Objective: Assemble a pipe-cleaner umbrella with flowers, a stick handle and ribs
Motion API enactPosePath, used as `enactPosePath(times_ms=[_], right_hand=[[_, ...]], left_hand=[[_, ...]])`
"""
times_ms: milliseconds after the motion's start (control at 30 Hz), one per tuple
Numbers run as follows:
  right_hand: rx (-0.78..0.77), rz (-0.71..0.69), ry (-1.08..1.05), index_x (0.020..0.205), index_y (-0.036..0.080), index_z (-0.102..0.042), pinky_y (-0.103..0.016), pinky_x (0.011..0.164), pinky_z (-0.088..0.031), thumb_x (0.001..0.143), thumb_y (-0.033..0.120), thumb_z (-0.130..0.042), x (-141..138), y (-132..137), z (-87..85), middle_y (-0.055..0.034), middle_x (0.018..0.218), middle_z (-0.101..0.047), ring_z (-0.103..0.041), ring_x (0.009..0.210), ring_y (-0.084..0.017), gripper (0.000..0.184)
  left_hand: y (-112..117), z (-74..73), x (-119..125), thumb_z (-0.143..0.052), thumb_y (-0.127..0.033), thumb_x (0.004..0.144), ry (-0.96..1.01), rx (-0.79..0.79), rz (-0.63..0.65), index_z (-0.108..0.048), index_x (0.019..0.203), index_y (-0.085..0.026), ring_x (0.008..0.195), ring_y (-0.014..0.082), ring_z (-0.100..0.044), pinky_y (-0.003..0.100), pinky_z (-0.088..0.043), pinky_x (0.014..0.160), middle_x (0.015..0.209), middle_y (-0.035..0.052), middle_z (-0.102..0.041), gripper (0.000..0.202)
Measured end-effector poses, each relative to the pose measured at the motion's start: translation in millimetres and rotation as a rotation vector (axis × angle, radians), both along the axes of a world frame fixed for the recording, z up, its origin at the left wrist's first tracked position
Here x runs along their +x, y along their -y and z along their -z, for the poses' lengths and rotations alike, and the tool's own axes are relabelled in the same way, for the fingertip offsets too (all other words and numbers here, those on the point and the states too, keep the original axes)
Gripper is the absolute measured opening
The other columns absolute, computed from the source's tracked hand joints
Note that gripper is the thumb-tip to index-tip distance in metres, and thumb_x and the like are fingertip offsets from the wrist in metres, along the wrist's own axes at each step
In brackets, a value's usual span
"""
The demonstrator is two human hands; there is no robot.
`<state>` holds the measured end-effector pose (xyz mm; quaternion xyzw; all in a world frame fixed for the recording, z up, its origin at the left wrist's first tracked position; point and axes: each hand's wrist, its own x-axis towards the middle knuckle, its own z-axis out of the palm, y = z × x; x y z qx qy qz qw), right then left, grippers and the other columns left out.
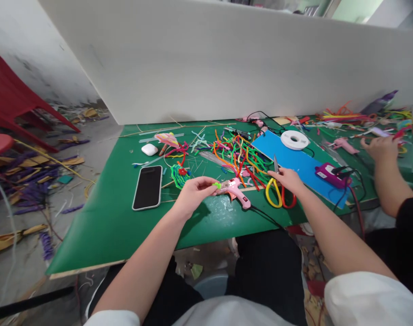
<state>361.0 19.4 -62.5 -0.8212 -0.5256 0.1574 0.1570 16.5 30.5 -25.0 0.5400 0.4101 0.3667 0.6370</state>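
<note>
With the pink glue gun [241, 195] as dial centre and 12 o'clock pointing away from the wearer, the left hand [194, 192] sits at 9 o'clock, fingertips pinched on a small green piece [217, 185] at the nozzle end; contact with the nozzle cannot be determined. The right hand [288, 178], at 3 o'clock, grips the scissors [276, 165] near the pivot, blades directed toward 12 and handle loops toward 6. Coloured fuzzy stems [242, 151] lie heaped at 12 o'clock, with the phone [147, 188] at 9, beyond the left hand.
</note>
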Motion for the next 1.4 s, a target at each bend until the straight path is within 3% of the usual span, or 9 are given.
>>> enactPosePath(times_ms=[167, 300, 367, 467, 567, 667, 833, 1100, 1400], right_hand=[[0.060, 0.057, 0.188, 0.069, 0.018, -0.060, -0.032, 0.057, -0.038, 0.076, 0.049, -0.052, -6.9, 8.7, -3.8, -0.0098, 0.070, -0.064, -0.060, 0.070, -0.025, 0.032], [0.206, 0.029, 0.269, 0.084, 0.018, -0.063, -0.035, 0.070, -0.041, 0.081, 0.039, -0.049, -47.2, 14.6, -30.9, -0.0129, 0.091, -0.064, -0.058, 0.090, -0.027, 0.026], [0.287, -0.104, 0.212, 0.087, 0.022, -0.064, -0.030, 0.073, -0.044, 0.084, 0.040, -0.048, -85.9, 17.0, -51.5, -0.0062, 0.091, -0.066, -0.059, 0.086, -0.020, 0.025], [0.514, -0.527, -0.134, 0.094, 0.024, -0.065, -0.031, 0.079, -0.047, 0.084, 0.037, -0.052, -150.4, 20.2, -78.3, -0.0041, 0.096, -0.067, -0.061, 0.091, -0.019, 0.021], [0.537, -0.717, -0.287, 0.099, 0.025, -0.065, -0.030, 0.084, -0.047, 0.082, 0.030, -0.058, -195.5, 20.3, -88.7, -0.0016, 0.098, -0.068, -0.061, 0.095, -0.017, 0.019], [0.543, -0.723, -0.316, 0.093, 0.023, -0.067, -0.028, 0.077, -0.049, 0.081, 0.024, -0.058, -212.7, 16.4, -82.9, -0.0018, 0.090, -0.070, -0.063, 0.086, -0.016, 0.014], [0.558, -0.643, -0.306, 0.083, 0.023, -0.066, -0.027, 0.071, -0.049, 0.082, 0.020, -0.057, -215.7, 10.6, -66.2, -0.0016, 0.081, -0.068, -0.062, 0.078, -0.015, 0.009], [0.546, -0.598, -0.397, 0.093, 0.022, -0.063, -0.026, 0.073, -0.050, 0.083, 0.023, -0.055, -221.2, 10.6, -49.3, -0.0019, 0.089, -0.068, -0.063, 0.080, -0.015, 0.013], [0.644, -0.566, -0.297, 0.083, 0.019, -0.064, -0.025, 0.066, -0.048, 0.079, 0.016, -0.056, -224.0, 9.3, -46.2, -0.0018, 0.077, -0.068, -0.063, 0.071, -0.015, 0.010]], left_hand=[[-0.4, 3.2, 1.6, -0.068, -0.028, 0.065, 0.016, 0.019, -0.054, -0.065, 0.085, -0.014, 0.067, 0.0134, -0.063, 0.025, -0.050, 0.063, 0.071, 0.0016, -0.068, 0.024], [2.1, 3.5, -0.6, -0.065, -0.024, 0.068, 0.005, 0.099, -0.126, -0.059, 0.099, -0.016, 0.065, 0.0113, -0.061, 0.025, -0.049, 0.065, 0.069, -0.0015, -0.062, 0.032], [4.1, 1.5, -2.6, -0.063, -0.023, 0.069, -0.006, 0.175, -0.155, -0.055, 0.101, -0.018, 0.066, 0.0112, -0.060, 0.024, -0.049, 0.065, 0.069, -0.0023, -0.060, 0.034], [8.4, -3.8, -7.5, -0.061, -0.021, 0.070, -0.062, 0.303, -0.218, -0.051, 0.098, -0.020, 0.070, 0.0115, -0.060, 0.023, -0.049, 0.066, 0.071, -0.0020, -0.058, 0.030], [13.3, -8.3, -14.3, -0.061, -0.020, 0.071, -0.112, 0.389, -0.281, -0.046, 0.093, -0.021, 0.068, 0.0109, -0.060, 0.023, -0.048, 0.066, 0.070, -0.0028, -0.058, 0.027], [17.0, -8.1, -20.2, -0.060, -0.019, 0.073, -0.143, 0.447, -0.305, -0.045, 0.092, -0.022, 0.069, 0.0110, -0.061, 0.023, -0.049, 0.066, 0.072, -0.0028, -0.060, 0.024], [18.8, -2.0, -23.1, -0.059, -0.025, 0.077, -0.212, 0.427, -0.336, -0.050, 0.098, -0.024, 0.077, 0.0136, -0.065, 0.025, -0.051, 0.070, 0.081, -0.0006, -0.066, 0.023], [14.3, -1.3, -26.7, -0.059, -0.022, 0.077, -0.248, 0.423, -0.315, -0.060, 0.100, -0.021, 0.082, 0.0165, -0.068, 0.025, -0.055, 0.070, 0.087, 0.0014, -0.071, 0.023], [18.8, -2.5, -21.9, -0.059, -0.023, 0.078, -0.431, 0.551, -0.407, -0.070, 0.090, -0.021, 0.072, 0.0142, -0.068, 0.023, -0.054, 0.069, 0.084, 0.0001, -0.073, 0.017]])
